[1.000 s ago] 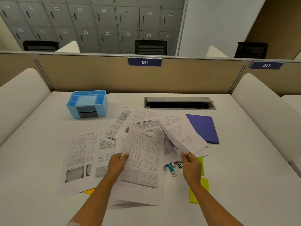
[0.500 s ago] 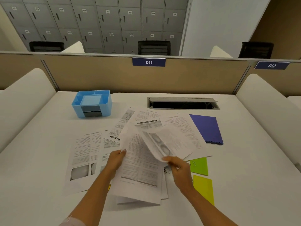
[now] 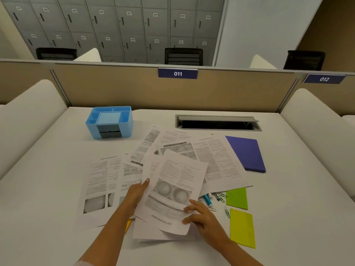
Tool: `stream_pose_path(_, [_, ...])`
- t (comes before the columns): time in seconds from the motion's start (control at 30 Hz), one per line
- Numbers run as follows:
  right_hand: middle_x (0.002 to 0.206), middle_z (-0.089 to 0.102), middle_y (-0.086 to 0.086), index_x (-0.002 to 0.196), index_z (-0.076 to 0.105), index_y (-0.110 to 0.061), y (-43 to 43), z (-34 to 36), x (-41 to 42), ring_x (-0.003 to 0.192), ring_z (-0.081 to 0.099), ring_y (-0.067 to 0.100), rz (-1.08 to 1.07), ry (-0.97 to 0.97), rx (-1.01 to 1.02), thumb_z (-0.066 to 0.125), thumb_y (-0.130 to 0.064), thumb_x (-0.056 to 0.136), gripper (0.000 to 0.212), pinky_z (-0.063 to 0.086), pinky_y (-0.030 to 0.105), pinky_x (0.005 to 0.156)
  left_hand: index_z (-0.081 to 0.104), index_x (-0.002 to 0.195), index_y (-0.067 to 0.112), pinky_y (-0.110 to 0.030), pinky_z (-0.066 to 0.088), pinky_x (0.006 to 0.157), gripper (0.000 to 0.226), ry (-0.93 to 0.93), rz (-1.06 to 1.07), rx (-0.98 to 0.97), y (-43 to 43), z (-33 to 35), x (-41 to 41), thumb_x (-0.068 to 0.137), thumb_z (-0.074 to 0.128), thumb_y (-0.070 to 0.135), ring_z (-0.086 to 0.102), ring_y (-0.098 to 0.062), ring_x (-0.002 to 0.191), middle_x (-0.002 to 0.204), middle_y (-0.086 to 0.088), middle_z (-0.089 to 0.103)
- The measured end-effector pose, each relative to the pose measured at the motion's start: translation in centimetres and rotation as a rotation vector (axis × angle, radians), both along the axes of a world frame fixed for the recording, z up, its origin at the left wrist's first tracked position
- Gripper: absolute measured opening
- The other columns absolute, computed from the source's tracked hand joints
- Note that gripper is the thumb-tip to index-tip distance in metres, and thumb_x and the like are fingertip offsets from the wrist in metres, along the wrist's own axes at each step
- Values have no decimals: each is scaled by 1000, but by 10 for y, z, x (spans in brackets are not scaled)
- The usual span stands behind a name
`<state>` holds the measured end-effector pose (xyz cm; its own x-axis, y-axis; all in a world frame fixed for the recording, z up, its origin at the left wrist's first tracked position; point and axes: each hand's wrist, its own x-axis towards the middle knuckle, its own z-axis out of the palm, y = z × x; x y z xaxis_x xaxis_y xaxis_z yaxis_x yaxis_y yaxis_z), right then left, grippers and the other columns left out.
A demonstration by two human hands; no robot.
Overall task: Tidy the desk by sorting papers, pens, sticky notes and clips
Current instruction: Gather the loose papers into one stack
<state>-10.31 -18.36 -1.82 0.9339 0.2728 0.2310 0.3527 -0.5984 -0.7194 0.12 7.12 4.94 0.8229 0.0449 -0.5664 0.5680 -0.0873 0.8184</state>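
Paper stack (image 3: 169,204) occupies the near middle of the tabletop (image 3: 48,217), held between both hands. The top sheet, printed with two round grey pictures and a web address along its near edge, sits skewed over the sheets beneath. The left hand (image 3: 137,194) grips the stack's left edge, thumb on top of the paper, remaining fingers hidden underneath. The right hand (image 3: 203,217) presses on the sheet's near right corner, fingers (image 3: 192,203) spread partly and lying flat on the print; it pins the paper rather than pinching it.

Just right of the right hand lie two yellow-green sticky note pads (image 3: 242,226), one beyond the other, with paper clips (image 3: 221,196) and a teal pen (image 3: 207,200) loose between them and the stack. An orange corner (image 3: 128,224) shows under the sheets by the left forearm.

Further printed sheets (image 3: 99,187) fan out across the middle of the tabletop. A purple bound notebook (image 3: 247,153) lies to their right. A blue desk organiser (image 3: 109,121) stands towards the far left, well apart from both hands. A cable hatch (image 3: 217,122) is set near the far edge.
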Motion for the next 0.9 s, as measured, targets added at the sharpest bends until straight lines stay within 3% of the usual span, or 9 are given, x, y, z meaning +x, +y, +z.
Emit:
stream_pose_path(0.17, [137,40,-29,92,71,-35,1,4,6,140,26,2,-6,15,-12,60,-14,91,24,25,13,111,66,112,8,-46,55,85,26,-68,-58,54,-3,-5,-3,92,62,24,67,-29,92,104,-12,71])
stream_pose_path(0.27, [141,36,-23,87,71,-41,-2,3,7,141,27,7,-80,46,58,61,-5,89,38,26,17,112,66,111,6,-36,54,75,23,-86,-40,89,-4,-7,-3,93,60,17,66,-26,89,103,-12,70])
stream_pose_path(0.37, [139,36,-16,91,72,-38,0,6,10,133,38,7,-230,59,222,55,8,88,49,32,17,107,65,113,5,-31,51,69,23,-90,-37,99,-4,-9,-3,94,58,15,65,-25,90,104,-11,69])
stream_pose_path(0.47, [130,41,-18,102,67,-45,4,14,16,122,45,0,-445,78,414,51,8,92,56,41,15,98,63,119,5,-32,50,76,27,-88,-45,122,-5,-11,-2,94,58,15,62,-25,94,110,-11,66])
stream_pose_path(0.57, [128,49,-7,113,61,-41,5,17,26,117,54,16,-586,241,653,56,-1,93,45,51,33,95,61,121,5,-32,48,80,28,-99,-68,146,-6,-13,-3,95,57,15,60,-22,93,110,-9,65])
stream_pose_path(0.67, [123,49,2,127,48,-26,9,27,31,107,60,29,-622,441,855,59,-4,92,43,58,25,74,60,122,5,-34,48,84,29,-107,-82,137,-9,-14,-4,95,56,15,59,-23,97,115,-9,64])
stream_pose_path(0.73, [118,50,2,129,41,-27,11,29,33,102,60,23,-625,482,759,65,-3,87,54,58,24,69,60,122,6,-33,47,84,29,-116,-84,133,-12,-14,-5,95,56,14,58,-22,98,114,-8,63])
stream_pose_path(0.83, [118,53,6,126,43,-29,11,26,38,95,60,19,-621,472,546,70,-3,81,58,58,33,77,60,120,8,-29,44,80,26,-147,-81,145,-17,-15,-6,95,56,12,57,-18,93,109,-5,62])
stream_pose_path(0.9, [116,55,6,121,46,-29,9,26,42,84,60,15,-603,422,472,71,-3,81,54,55,25,73,59,121,10,-28,44,79,27,-167,-78,145,-19,-17,-8,94,57,11,57,-16,93,109,-5,62])
